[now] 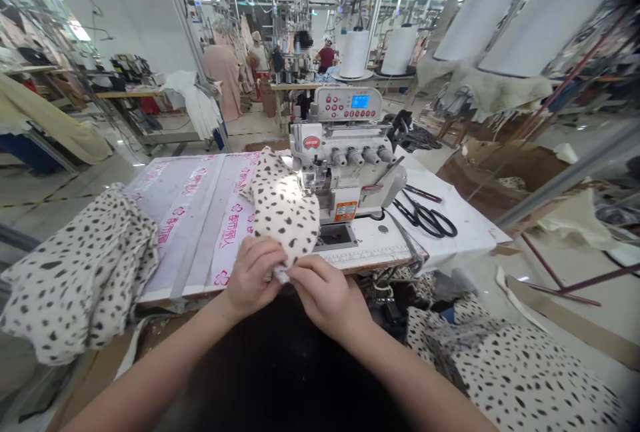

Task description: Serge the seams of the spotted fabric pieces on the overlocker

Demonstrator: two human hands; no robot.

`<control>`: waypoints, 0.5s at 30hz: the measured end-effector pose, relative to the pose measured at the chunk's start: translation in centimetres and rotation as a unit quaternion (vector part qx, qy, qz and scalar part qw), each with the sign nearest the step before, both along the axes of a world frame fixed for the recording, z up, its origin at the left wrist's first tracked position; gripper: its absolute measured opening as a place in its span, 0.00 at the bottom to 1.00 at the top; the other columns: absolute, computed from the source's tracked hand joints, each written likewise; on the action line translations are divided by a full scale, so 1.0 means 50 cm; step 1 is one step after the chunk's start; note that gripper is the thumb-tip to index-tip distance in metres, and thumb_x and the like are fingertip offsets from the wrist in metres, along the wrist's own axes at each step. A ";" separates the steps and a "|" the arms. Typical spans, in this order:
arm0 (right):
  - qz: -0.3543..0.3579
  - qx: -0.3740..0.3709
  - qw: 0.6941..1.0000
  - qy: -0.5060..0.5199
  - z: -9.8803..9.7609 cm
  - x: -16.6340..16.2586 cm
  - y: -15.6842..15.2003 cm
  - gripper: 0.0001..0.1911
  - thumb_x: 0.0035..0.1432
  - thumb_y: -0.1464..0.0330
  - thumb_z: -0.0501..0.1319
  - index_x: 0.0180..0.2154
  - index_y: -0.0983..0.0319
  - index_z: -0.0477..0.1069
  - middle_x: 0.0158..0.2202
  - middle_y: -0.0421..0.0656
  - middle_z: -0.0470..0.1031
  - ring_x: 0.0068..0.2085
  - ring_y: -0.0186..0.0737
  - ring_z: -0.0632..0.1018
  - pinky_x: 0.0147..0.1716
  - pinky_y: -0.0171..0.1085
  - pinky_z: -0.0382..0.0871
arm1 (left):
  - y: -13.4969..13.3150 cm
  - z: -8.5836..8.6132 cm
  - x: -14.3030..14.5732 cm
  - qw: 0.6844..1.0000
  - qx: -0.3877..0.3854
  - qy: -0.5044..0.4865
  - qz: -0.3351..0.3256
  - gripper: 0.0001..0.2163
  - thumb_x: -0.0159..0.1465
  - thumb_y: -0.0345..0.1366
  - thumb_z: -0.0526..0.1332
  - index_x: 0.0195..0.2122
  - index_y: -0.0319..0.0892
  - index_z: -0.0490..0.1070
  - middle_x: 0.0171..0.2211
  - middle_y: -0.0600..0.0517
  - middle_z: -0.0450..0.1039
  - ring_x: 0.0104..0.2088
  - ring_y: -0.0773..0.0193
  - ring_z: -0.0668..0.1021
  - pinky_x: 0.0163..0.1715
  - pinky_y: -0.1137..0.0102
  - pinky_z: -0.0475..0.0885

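A cream fabric piece with black spots (pixel 283 209) lies on the sewing table (pixel 200 219), running from the overlock sewing machine (pixel 345 159) toward me. My left hand (pixel 253 275) and my right hand (pixel 323 292) meet at its near end. Both pinch the fabric's edge between thumb and fingers at the table's front edge. The far end of the piece sits under the machine's presser foot area.
A pile of the same spotted fabric (pixel 75 272) rests at the table's left end, and more (pixel 515 365) lies low on the right. Black scissors (pixel 427 217) lie right of the machine. Other workers stand at stations far behind.
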State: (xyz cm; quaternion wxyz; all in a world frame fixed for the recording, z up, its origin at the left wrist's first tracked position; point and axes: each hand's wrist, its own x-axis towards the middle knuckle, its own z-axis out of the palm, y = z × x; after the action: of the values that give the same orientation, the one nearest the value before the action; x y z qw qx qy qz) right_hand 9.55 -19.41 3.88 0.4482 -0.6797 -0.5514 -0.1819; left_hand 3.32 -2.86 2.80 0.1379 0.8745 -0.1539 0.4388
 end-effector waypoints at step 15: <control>0.072 -0.039 0.990 0.113 -0.031 0.045 0.002 0.08 0.59 0.77 0.49 0.35 0.62 0.65 0.34 0.46 0.71 0.34 0.37 0.72 0.33 0.34 0.68 | 0.056 0.064 0.068 0.938 0.270 0.178 0.126 0.21 0.63 0.22 0.44 0.53 0.41 0.64 0.55 0.47 0.65 0.55 0.54 0.66 0.50 0.55 0.55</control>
State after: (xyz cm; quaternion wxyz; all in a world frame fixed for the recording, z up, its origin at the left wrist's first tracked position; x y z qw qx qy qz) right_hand 11.81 -19.32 2.32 0.4928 -0.6714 -0.5514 -0.0489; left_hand 6.71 -0.06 5.98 -0.1343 0.9550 -0.1283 0.2314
